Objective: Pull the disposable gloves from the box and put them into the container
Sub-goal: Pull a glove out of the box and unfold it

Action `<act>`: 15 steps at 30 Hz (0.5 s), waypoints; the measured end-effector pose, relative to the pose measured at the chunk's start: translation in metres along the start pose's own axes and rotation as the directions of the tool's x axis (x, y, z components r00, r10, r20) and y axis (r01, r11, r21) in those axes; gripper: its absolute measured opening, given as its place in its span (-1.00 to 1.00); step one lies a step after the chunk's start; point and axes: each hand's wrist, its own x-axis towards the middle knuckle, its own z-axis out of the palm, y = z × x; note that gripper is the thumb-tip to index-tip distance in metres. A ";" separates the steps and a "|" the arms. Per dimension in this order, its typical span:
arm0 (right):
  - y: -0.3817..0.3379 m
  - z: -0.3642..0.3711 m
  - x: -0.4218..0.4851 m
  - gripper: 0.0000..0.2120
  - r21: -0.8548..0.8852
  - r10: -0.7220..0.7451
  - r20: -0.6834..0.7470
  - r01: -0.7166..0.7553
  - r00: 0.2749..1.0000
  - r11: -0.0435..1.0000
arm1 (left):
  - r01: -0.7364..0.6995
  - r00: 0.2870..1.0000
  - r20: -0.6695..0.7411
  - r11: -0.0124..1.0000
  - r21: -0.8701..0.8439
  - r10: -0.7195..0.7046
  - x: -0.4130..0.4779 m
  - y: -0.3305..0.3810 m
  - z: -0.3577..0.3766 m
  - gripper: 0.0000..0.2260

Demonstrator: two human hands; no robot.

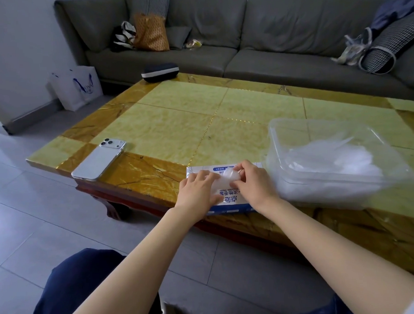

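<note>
Box (228, 200) sits at the table's (200, 114) near edge, container (273, 140) just right. My left hand (199, 191) lies flat on it, holding nothing; my right hand (256, 181) pinches a glove (228, 179) at the slot. I'd draw upward slowly, box pinned.

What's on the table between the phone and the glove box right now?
Nothing. In the head view, only bare brown tabletop lies between the phone and the glove box.
</note>
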 end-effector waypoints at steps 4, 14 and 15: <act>-0.004 -0.002 -0.002 -0.81 0.071 -0.059 -0.068 0.063 0.996 0.995 | 0.004 0.998 0.057 1.000 -0.020 -0.003 0.001 0.000 -0.007 -0.50; -0.021 -0.020 0.024 -0.78 0.124 -0.043 -0.215 0.071 0.976 0.990 | 0.038 0.996 0.082 0.997 -0.070 -0.033 0.001 -0.006 -0.019 -0.45; -0.019 -0.019 0.027 -0.79 0.133 -0.008 -0.224 0.039 0.974 0.990 | 0.035 0.996 0.082 0.998 -0.046 -0.031 0.002 -0.005 -0.018 -0.44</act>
